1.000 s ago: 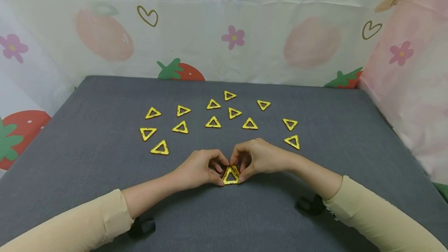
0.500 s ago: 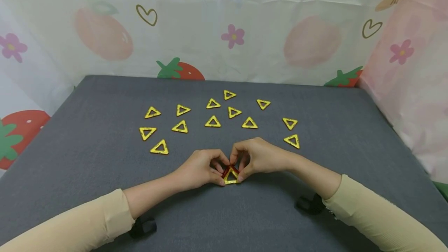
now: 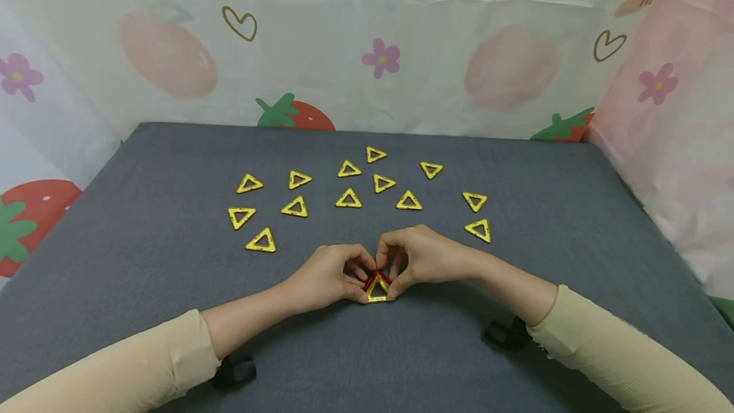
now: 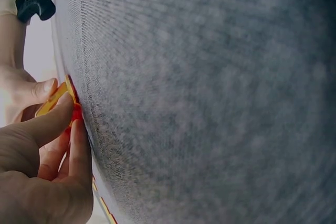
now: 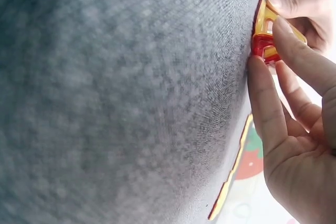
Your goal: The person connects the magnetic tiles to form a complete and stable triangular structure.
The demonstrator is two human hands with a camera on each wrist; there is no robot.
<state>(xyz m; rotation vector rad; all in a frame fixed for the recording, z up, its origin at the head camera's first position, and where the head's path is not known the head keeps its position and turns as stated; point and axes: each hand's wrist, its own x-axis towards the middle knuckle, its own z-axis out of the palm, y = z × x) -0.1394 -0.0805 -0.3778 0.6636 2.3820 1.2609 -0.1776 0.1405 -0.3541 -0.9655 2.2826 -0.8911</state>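
Observation:
In the head view, my left hand (image 3: pixel 329 276) and right hand (image 3: pixel 421 257) meet near the front middle of the table. Between them stands a small cluster of triangular magnetic tiles (image 3: pixel 378 299), yellow on one face and red on the other. Its front tile faces me, and red side tiles lean in behind it. Thumb and fingers of each hand pinch the cluster from its own side. The left wrist view has the yellow tile (image 4: pixel 48 104) between thumb and fingertips. From the right wrist, red and yellow tiles (image 5: pixel 263 41) stand on the cloth. Fingers hide the back.
Several loose yellow triangle tiles lie flat beyond the hands, among them one at left (image 3: pixel 262 241), one in the middle (image 3: pixel 348 199) and one at right (image 3: pixel 479 231). A grey cloth (image 3: pixel 367 362) covers the table. A printed curtain (image 3: pixel 436 30) hangs behind it.
The cluster's side tiles have tilted inward, so their red faces now show behind the front tile where yellow showed before. Both hands keep nearly the same place; the loose tiles lie unmoved.

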